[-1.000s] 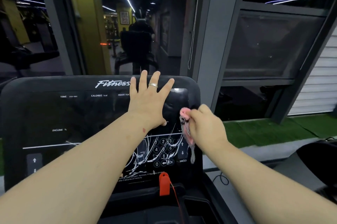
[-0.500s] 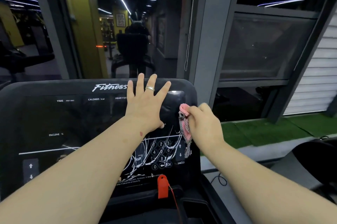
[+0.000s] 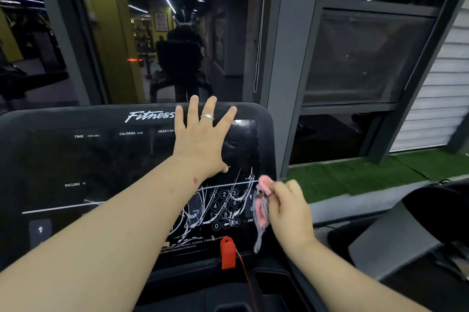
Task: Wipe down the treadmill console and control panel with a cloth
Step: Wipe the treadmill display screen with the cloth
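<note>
The black treadmill console (image 3: 76, 159) fills the lower left, with a cracked keypad panel (image 3: 223, 207) at its lower right. My left hand (image 3: 203, 139) lies flat on the upper right of the screen, fingers spread, a ring on one finger. My right hand (image 3: 289, 207) grips a small pink and grey cloth (image 3: 262, 210) against the console's right edge, beside the keypad. The cloth hangs down below my fingers and looks blurred.
A red safety key (image 3: 228, 252) with a cord sits under the keypad. A grey pillar (image 3: 286, 58) and windows stand behind the console. Green turf (image 3: 355, 174) lies to the right, and another dark machine (image 3: 418, 223) is at the far right.
My right hand has slid the cloth down the console's right edge, from beside the screen to beside the keypad. My left hand has stayed flat on the screen.
</note>
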Demonstrator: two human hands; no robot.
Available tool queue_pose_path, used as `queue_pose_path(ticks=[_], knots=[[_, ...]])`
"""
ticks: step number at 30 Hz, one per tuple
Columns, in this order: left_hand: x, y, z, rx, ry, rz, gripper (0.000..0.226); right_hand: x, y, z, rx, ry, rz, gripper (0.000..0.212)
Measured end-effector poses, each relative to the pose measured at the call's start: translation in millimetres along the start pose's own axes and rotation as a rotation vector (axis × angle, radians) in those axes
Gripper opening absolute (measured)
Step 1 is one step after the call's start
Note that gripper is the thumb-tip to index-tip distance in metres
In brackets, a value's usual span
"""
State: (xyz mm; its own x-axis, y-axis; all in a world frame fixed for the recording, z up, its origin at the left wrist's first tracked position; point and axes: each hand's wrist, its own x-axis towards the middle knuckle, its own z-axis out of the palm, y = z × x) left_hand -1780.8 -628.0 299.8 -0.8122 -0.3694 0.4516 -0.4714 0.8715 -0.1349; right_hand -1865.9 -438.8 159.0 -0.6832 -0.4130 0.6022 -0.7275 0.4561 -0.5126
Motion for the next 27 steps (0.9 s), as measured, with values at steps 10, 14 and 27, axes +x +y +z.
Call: queue_pose_path(ticks=[10, 14, 27], knots=[[1, 1, 0, 0.013, -0.006, 0.000, 0.140, -3, 3, 2, 0.032, 0.007, 0.089, 0.012], [1, 2, 1, 0.015, -0.005, -0.005, 0.140, -3, 4, 2, 0.027, -0.018, 0.033, 0.016], [0, 0, 0, 0.007, -0.004, -0.002, 0.139, 14, -4, 3, -0.060, 0.013, -0.127, 0.022]])
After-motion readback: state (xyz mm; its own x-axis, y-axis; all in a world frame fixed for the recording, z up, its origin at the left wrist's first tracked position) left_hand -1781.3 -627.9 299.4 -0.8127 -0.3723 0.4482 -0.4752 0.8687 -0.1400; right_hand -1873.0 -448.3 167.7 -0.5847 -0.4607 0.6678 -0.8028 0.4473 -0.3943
